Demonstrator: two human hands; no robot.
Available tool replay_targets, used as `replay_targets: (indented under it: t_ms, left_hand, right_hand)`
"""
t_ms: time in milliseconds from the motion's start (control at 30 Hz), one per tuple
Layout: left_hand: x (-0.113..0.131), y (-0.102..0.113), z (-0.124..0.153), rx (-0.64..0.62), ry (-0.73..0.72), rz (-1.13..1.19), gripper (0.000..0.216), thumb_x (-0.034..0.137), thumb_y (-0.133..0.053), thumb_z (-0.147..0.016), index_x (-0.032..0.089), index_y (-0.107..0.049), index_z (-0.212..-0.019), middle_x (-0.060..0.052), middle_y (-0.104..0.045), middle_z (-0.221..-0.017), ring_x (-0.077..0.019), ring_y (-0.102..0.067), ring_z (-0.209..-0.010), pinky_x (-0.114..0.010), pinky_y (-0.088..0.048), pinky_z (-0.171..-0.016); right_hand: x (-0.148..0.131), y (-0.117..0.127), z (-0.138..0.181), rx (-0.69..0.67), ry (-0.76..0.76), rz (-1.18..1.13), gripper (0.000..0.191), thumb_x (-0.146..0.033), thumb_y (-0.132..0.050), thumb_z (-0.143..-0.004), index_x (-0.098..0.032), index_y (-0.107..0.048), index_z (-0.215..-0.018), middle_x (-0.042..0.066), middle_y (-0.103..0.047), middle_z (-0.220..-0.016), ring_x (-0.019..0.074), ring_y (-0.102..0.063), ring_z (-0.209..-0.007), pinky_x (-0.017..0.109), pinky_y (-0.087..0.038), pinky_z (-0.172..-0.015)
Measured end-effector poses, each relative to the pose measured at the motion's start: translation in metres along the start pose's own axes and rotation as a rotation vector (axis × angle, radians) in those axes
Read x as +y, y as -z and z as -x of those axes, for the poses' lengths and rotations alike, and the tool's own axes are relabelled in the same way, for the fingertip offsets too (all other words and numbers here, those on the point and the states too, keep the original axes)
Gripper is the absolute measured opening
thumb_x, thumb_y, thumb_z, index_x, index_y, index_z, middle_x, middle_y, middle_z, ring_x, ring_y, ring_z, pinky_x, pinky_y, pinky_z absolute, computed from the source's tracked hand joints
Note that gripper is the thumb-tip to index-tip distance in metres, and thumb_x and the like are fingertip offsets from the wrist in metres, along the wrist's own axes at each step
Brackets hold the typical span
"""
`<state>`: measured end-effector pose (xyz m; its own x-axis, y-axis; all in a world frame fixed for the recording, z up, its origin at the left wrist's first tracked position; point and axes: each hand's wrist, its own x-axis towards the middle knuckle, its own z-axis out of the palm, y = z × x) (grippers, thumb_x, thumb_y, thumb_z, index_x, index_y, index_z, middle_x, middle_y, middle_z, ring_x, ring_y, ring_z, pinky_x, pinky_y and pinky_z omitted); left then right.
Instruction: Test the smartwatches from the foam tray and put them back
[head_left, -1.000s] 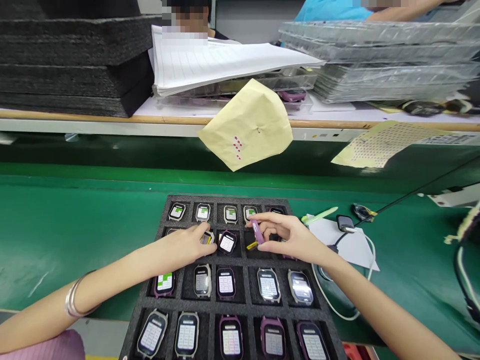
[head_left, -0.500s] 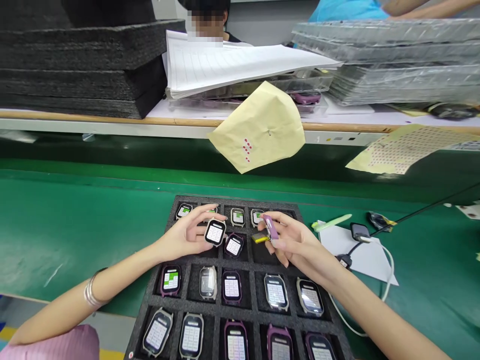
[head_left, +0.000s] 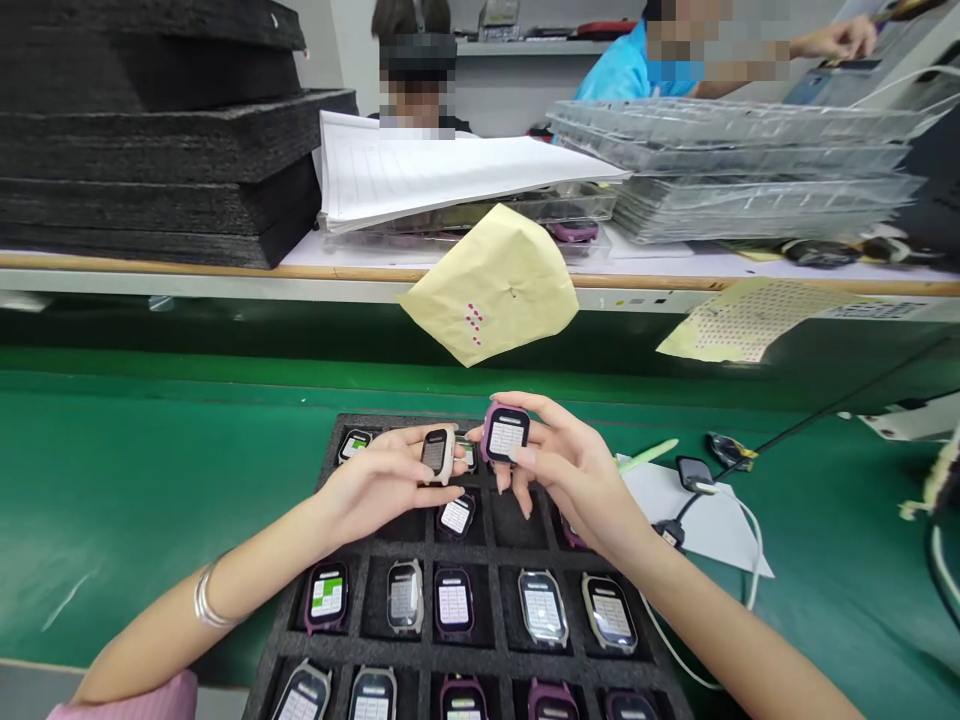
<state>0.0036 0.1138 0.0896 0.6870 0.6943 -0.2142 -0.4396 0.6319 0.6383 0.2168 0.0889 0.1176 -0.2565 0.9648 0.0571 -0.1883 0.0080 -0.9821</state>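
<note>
My left hand is closed around the edges of a silver smartwatch case, its dark screen tilted to the side. In my right hand is a purple smartwatch case, pinched by its edges, with its lit screen facing me. Both are strapless and held above a black foam tray. Several more watch cases sit in the tray's square compartments, silver and purple ones, among them a dark-framed watch just below my hands. The compartment under my right hand holds no watch.
A white paper with a green pen, a small watch and white cable lies right. Behind, a shelf carries black foam stacks, papers and clear plastic trays. Two people are beyond the shelf.
My right hand has turned the purple watch from edge-on to screen facing me and moved it left. My left hand has tilted the silver watch sideways. The view has tipped up slightly.
</note>
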Motion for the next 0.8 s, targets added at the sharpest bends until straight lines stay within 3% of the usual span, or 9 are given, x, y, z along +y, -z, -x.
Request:
replay_targets:
  t_ms: [167,300,400,533,800]
  left_hand:
    - [0.004,0.000,-0.003,0.009,-0.032,0.080,0.041,0.013,-0.055,-0.074,0.005,-0.064,-0.114,-0.017,-0.071,-0.109,-0.0273,-0.063,-0.112,-0.040,-0.046,-0.101]
    - [0.003,0.005,-0.003,0.033,-0.033,0.082,0.042,0.013,-0.055,-0.074,0.008,-0.059,-0.116,-0.019,-0.069,-0.114,-0.0297,-0.064,-0.111,-0.040,-0.050,-0.093]
    - [0.002,0.001,-0.002,0.050,-0.049,-0.014,0.050,0.012,-0.057,-0.075,0.010,-0.053,-0.125,-0.017,-0.068,-0.114,-0.0284,-0.067,-0.102,-0.039,-0.053,-0.085]
    - [-0.003,-0.006,0.000,0.117,-0.190,-0.210,0.056,0.007,-0.059,-0.075,0.018,-0.050,-0.129,-0.009,-0.068,-0.103,-0.0248,-0.069,-0.090,-0.037,-0.056,-0.075]
    - [-0.007,-0.012,0.007,0.121,-0.361,-0.426,0.037,0.026,-0.058,-0.091,0.021,-0.052,-0.127,-0.008,-0.065,-0.102,-0.0210,-0.067,-0.089,-0.033,-0.061,-0.070]
  right_hand:
    - [0.007,0.000,0.000,0.092,0.034,0.080,0.030,-0.033,-0.064,-0.088,-0.019,-0.061,-0.114,0.003,-0.065,-0.072,0.0150,-0.060,-0.052,0.022,-0.045,-0.038]
    - [0.011,0.003,0.001,0.141,0.025,0.116,0.026,-0.034,-0.068,-0.087,-0.019,-0.063,-0.107,0.000,-0.064,-0.066,0.0122,-0.058,-0.045,0.019,-0.039,-0.036]
    - [0.011,0.006,0.001,0.145,0.016,0.106,0.024,-0.036,-0.065,-0.088,-0.019,-0.064,-0.106,0.001,-0.066,-0.068,0.0125,-0.059,-0.045,0.018,-0.039,-0.035]
    - [0.009,0.009,-0.001,0.121,0.007,0.052,0.026,-0.040,-0.061,-0.091,-0.019,-0.064,-0.106,0.008,-0.073,-0.084,0.0145,-0.062,-0.048,0.020,-0.041,-0.034]
    - [0.006,0.005,0.002,0.118,-0.005,0.038,0.025,-0.039,-0.064,-0.090,-0.020,-0.065,-0.106,0.007,-0.073,-0.079,0.0154,-0.061,-0.047,0.022,-0.043,-0.035]
